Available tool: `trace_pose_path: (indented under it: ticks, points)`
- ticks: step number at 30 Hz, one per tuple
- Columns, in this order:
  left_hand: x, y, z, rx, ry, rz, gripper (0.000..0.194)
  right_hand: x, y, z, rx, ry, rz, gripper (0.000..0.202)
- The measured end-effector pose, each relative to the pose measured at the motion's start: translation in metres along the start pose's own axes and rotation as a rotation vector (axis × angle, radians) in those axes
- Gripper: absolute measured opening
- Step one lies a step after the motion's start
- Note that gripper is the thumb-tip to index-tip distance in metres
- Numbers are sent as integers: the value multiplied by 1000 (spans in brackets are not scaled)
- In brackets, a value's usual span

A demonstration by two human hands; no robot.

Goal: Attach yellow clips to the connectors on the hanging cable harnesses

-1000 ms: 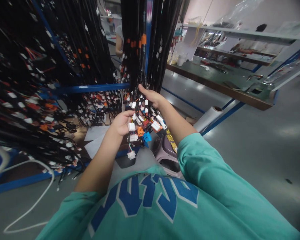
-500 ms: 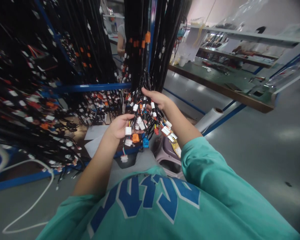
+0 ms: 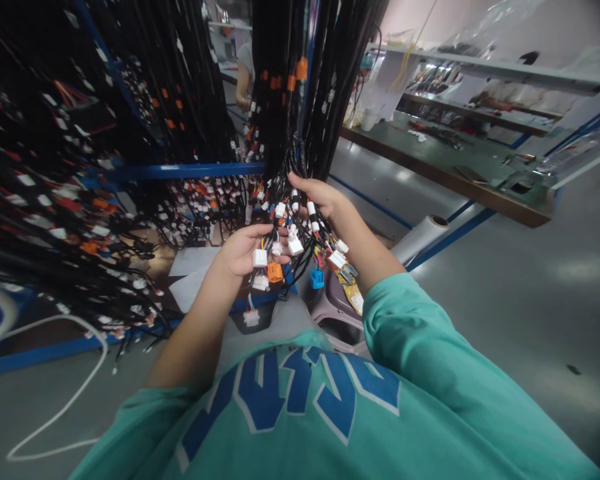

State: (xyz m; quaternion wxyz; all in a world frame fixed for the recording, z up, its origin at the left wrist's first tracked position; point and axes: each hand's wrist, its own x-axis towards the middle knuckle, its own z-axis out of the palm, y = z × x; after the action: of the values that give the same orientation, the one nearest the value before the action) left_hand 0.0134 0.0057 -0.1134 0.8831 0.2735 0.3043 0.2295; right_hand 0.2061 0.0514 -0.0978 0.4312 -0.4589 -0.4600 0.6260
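Blue rack (image 3: 190, 171) at ten o'clock, bench (image 3: 430, 169) at two; at the dial's centre, the left hand (image 3: 241, 252) pinches the wiring harness (image 3: 295, 246), the right hand's (image 3: 323, 197) grip curled around it.

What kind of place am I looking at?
Probably a wiring workshop: black cable bundles hang along a blue frame, with many small connectors below, and a green-topped workbench stands at right.

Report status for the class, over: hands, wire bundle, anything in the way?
Left hand at orange connector. Right hand at wire bundle. Blue connector hanging below. Nothing visibly blocking hands.
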Motion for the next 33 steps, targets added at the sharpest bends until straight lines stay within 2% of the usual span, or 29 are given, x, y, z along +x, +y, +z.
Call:
trace_pose_path:
  ticks: [8,21,33]
  points:
    - [-4,1,11,-43,50,-2,43,6,3,-1,-24,49,-17,39]
    - [-4,-2,10,-74,5,26,42,5,2,-3,-56,6,-5,41]
    - [-6,0,15,-107,10,2,42,3,1,0,-29,53,-18,40]
